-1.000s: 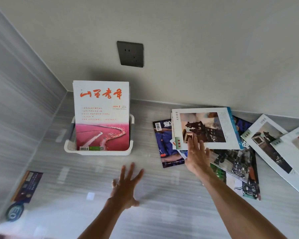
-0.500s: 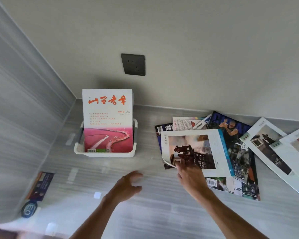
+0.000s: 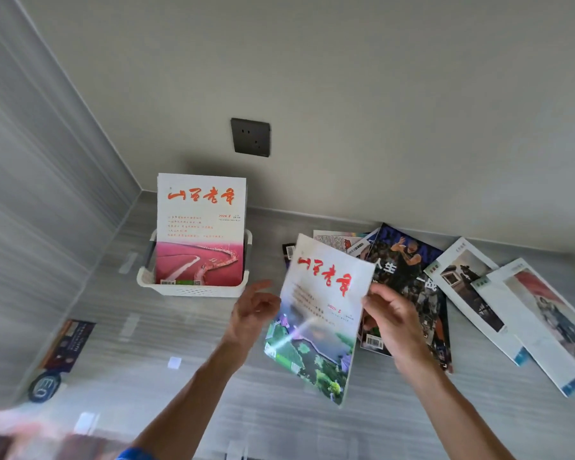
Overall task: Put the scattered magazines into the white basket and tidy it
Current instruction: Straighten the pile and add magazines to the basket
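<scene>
A white basket (image 3: 193, 291) stands on the grey counter by the wall, with one magazine with a red title and pink cover (image 3: 200, 230) upright inside it. My right hand (image 3: 392, 322) grips the right edge of a second red-titled magazine with a green landscape cover (image 3: 316, 323), lifted off the counter and tilted. My left hand (image 3: 253, 310) hovers at that magazine's left edge with loosely curled fingers; I cannot tell whether it touches. Behind lies a heap of magazines, a dark one with a figure (image 3: 409, 277) on top. Two white-covered ones (image 3: 472, 293) (image 3: 545, 323) lie further right.
A dark wall socket (image 3: 250, 137) sits above the basket. A dark leaflet (image 3: 67, 345) and a round blue sticker (image 3: 44, 386) lie at the counter's left edge by the side wall. A small white tag (image 3: 174, 362) lies on the counter.
My right hand has lifted the top magazine off the heap and turned it over, so its red-titled cover now faces me. My left hand has risen towards its left edge.
</scene>
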Demonstrator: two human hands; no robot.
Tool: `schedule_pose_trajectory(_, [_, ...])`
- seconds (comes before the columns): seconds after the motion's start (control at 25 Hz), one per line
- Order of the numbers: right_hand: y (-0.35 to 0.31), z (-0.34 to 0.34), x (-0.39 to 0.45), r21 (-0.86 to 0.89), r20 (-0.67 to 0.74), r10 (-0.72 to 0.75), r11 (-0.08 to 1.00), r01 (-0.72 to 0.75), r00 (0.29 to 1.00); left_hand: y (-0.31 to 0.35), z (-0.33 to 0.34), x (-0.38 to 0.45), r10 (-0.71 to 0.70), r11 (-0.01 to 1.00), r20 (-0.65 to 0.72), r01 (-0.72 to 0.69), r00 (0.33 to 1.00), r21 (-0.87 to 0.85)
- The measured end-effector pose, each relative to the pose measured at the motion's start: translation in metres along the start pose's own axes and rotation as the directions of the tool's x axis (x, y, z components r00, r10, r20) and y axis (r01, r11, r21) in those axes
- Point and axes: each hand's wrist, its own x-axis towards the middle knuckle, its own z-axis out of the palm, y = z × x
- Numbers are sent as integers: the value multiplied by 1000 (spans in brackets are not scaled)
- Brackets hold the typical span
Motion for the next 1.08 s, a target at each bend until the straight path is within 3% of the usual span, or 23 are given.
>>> schedule_pose_trajectory(0.08, [9,-2,-2,18,2,-21,1000,21,1000,5,8,0,-7,989,-27,11,1000,145])
schedule_pose_trajectory(0.28, [9,-17,-10,-125,210,21,992,5,978,1,20,9,-16,988,12,14,1000,152])
schedule_pose_trajectory(0.48, [15,-35,-22,-110,23,17,994,-15,1000,-11,21,-1,130,989,61,-133,990,62])
schedule_pose_trajectory(0.56, [14,-28,-22,-121,3,21,992,-21,1000,-12,11,-8,233,960,71,-241,970,143])
schedule_pose_trajectory(0.68, [-7,-3,-6,-113,38,-61,991,65,997,11,-26,-11,340,931,37,-342,940,130])
schedule_pose_trajectory(0.8, [-15,30,6,-184,135,-135,970,159,982,26,-67,-11,386,894,-71,-354,920,276])
schedule_pose_trajectory(0.88, [2,54,3,-263,170,-71,958,115,983,21,-84,-17,413,846,-101,-340,905,412])
schedule_pose_trajectory(0.96, [22,66,-5,-303,143,-1,952,45,990,11,-90,-22,409,822,-67,-336,910,459])
schedule_pose_trajectory(1.08, [16,85,6,-249,70,-20,968,37,997,21,-108,-23,407,831,-90,-327,909,451])
